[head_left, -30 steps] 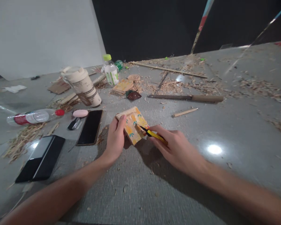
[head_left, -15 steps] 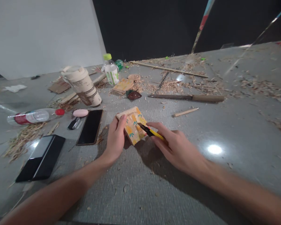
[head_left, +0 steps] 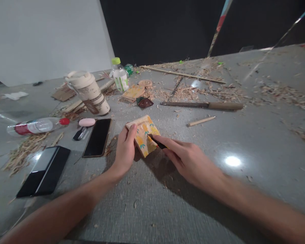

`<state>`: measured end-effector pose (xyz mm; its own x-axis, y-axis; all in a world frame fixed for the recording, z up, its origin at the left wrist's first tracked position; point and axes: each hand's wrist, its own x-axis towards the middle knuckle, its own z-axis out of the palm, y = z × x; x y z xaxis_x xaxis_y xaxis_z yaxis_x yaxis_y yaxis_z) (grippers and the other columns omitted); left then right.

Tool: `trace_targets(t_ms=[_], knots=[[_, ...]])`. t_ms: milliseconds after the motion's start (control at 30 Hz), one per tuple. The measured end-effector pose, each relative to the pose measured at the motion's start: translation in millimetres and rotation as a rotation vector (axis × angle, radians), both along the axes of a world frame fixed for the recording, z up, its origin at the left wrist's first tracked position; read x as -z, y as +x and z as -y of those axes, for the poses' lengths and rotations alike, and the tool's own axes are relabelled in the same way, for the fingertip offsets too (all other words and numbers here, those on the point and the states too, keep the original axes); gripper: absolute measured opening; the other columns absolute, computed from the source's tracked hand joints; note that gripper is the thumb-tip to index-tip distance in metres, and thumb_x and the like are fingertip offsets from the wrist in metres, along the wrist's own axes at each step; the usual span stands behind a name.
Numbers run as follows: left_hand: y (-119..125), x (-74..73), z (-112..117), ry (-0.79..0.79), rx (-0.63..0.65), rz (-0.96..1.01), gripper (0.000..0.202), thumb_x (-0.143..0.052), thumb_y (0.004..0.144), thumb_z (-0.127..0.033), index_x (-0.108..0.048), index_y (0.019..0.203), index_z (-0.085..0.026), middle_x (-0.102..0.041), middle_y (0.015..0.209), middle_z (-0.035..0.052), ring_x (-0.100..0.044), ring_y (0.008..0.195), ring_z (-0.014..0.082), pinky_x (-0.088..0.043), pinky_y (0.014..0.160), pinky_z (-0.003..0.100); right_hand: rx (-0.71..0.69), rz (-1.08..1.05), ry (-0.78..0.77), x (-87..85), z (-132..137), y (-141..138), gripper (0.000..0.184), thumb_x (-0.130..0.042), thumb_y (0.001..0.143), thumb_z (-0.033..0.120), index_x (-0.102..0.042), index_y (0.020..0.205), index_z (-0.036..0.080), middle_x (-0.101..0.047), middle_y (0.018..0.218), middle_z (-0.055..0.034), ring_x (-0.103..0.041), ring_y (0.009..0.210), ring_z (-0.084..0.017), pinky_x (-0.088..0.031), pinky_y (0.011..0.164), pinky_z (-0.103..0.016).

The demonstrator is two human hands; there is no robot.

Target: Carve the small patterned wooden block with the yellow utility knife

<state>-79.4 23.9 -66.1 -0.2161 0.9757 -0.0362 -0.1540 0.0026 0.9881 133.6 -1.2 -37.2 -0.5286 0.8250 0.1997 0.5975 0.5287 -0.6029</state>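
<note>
The left hand (head_left: 125,150) rests on the grey table (head_left: 167,203), thumb and fingers pressed against the left edge of a small wooden block (head_left: 143,134) that carries a yellow patterned face. The block lies flat near the table's centre, tilted, long axis running from 10 o'clock to 4 o'clock.

The right hand (head_left: 186,159) approaches from 4 o'clock. Its fingers are closed together around a black-tipped knife (head_left: 156,142); the tip touches the block's right side, and most of the handle is hidden under the fingers.

At 9 o'clock from the block lies a black phone (head_left: 98,137), face up. A second dark device (head_left: 44,171) lies at 8 o'clock. A pink oval object (head_left: 86,122) and a fallen red-capped bottle (head_left: 38,126) lie beyond the phone. A lidded cup (head_left: 87,92) stands at 10 o'clock, a green-capped bottle (head_left: 120,76) at 11 o'clock. A long wooden-handled blade (head_left: 203,105) lies at 2 o'clock, with a short wooden stick (head_left: 201,121) just beside it. Wood shavings (head_left: 213,91) are scattered across the far table.
</note>
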Motion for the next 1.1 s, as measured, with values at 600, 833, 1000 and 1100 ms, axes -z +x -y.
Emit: trace_targets(t_ms=[600,833,1000,1100], knots=[[2,-1.5,6,-0.002,-0.084,-0.173,0.038,-0.065,0.097,-0.059,-0.07,0.099,-0.02,-0.075,0.093,0.0054,-0.072,0.085,0.0209,-0.056,0.07,0.028,0.029,0.036,-0.003,3.1,8,-7,0.06,-0.043,0.103,0.012,-0.049,0.161,0.025,-0.076,0.125,-0.0127,-0.077,0.098,-0.023,-0.062,0.082,-0.033],[5,-8.5,6,-0.058,-0.091,-0.186,0.035,-0.063,0.098,-0.053,-0.068,0.1,-0.019,-0.074,0.093,0.0054,-0.069,0.081,0.0196,-0.054,0.066,0.027,0.025,-0.109,-0.128,-5.4,5,-7,0.053,-0.051,0.101,0.016,-0.056,0.153,0.027,-0.08,0.113,-0.0063,-0.077,0.084,-0.018,-0.058,0.072,-0.026],[6,-11.3,6,-0.037,-0.079,-0.177,0.033,-0.063,0.098,-0.052,-0.066,0.097,-0.019,-0.07,0.087,0.0033,-0.066,0.076,0.0172,-0.052,0.065,0.026,0.012,-0.211,-0.188,-7.5,3,-7,0.048,-0.053,0.102,0.019,-0.059,0.148,0.027,-0.077,0.127,-0.0077,-0.077,0.106,-0.021,-0.06,0.087,-0.031],[7,-12.4,6,-0.034,-0.077,-0.189,0.033,-0.063,0.098,-0.052,-0.064,0.093,-0.019,-0.067,0.083,0.0026,-0.064,0.073,0.0167,-0.051,0.063,0.026,0.013,-0.262,-0.208,-5.1,2,-7,0.046,-0.056,0.1,0.019,-0.062,0.145,0.027,-0.076,0.13,-0.0082,-0.074,0.113,-0.022,-0.06,0.093,-0.035]])
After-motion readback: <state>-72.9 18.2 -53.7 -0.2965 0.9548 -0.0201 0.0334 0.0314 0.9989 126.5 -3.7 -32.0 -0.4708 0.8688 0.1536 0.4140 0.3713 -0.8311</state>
